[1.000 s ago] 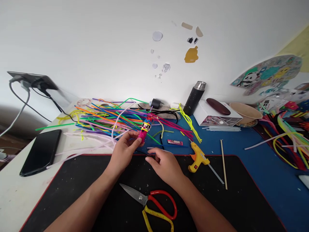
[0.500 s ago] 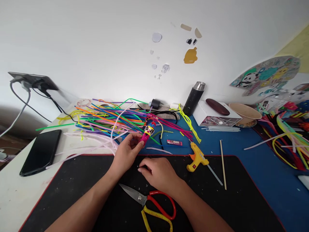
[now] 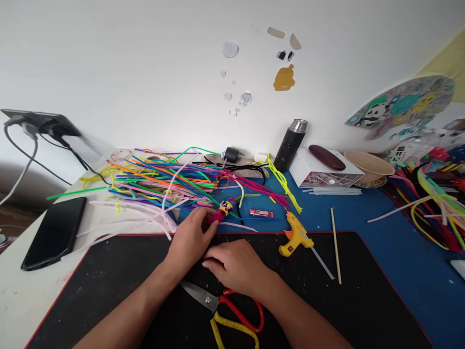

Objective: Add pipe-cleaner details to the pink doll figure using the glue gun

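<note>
My left hand is closed round the lower end of a small pink pipe-cleaner figure with a yellow and white head, which lies tilted low over the far edge of the black mat. My right hand rests palm down on the mat just in front of it, fingers curled together; what is under them is hidden. Scissors with a red and a yellow handle lie right beneath my right wrist. A heap of coloured pipe cleaners spreads behind my left hand.
A yellow glue gun and a wooden stick lie right of my hands. A black phone sits at the left. A black flask, a white box, a bowl and more pipe cleaners stand behind on the blue cover.
My left hand has lowered the pink figure from upright to tilted near the mat edge. My right hand has drawn back towards me across the mat, close to the scissors.
</note>
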